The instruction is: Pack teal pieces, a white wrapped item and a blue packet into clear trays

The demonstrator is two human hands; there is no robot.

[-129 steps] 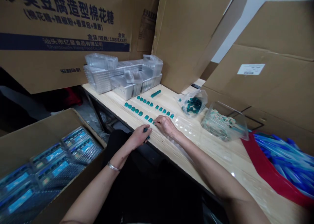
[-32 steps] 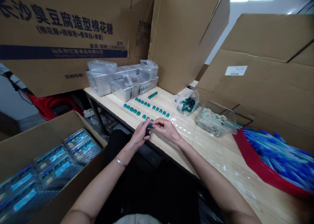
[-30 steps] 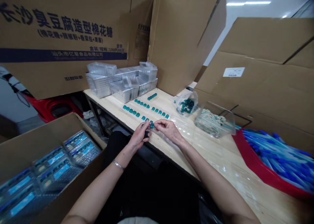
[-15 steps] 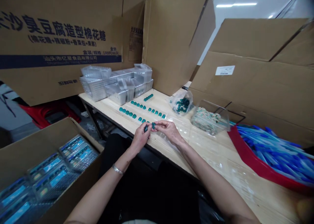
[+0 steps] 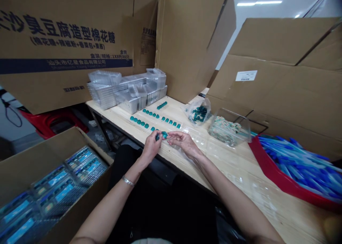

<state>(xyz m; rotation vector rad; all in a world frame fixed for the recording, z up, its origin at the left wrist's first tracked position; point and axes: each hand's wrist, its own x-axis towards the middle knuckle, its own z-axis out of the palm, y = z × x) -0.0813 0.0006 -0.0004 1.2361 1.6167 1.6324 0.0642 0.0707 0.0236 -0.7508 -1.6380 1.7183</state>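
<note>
My left hand (image 5: 151,146) is closed over the table's front edge. It grips a small glossy green block (image 5: 164,134) at its fingertips, and a second dark green piece (image 5: 157,137) shows between its fingers. From the right, my right hand (image 5: 185,143) reaches in with thumb and fingers bent together, their tips at the same block's right side. Similar green blocks (image 5: 139,122) lie in short rows on the wooden table (image 5: 229,169), just beyond my hands. Part of the nearest row is hidden behind my left hand.
Stacked clear plastic trays (image 5: 130,91) stand at the back left. Rightward are a plastic bag (image 5: 191,114) of green pieces, a clear box (image 5: 229,142) of small pale pieces, and a red container (image 5: 263,162) of blue items. A carton (image 5: 80,201) holds packed trays at lower left.
My hands have shifted slightly left with the green block, which is now turned so more of its glossy face shows. My right fingers have loosened a little around it.
</note>
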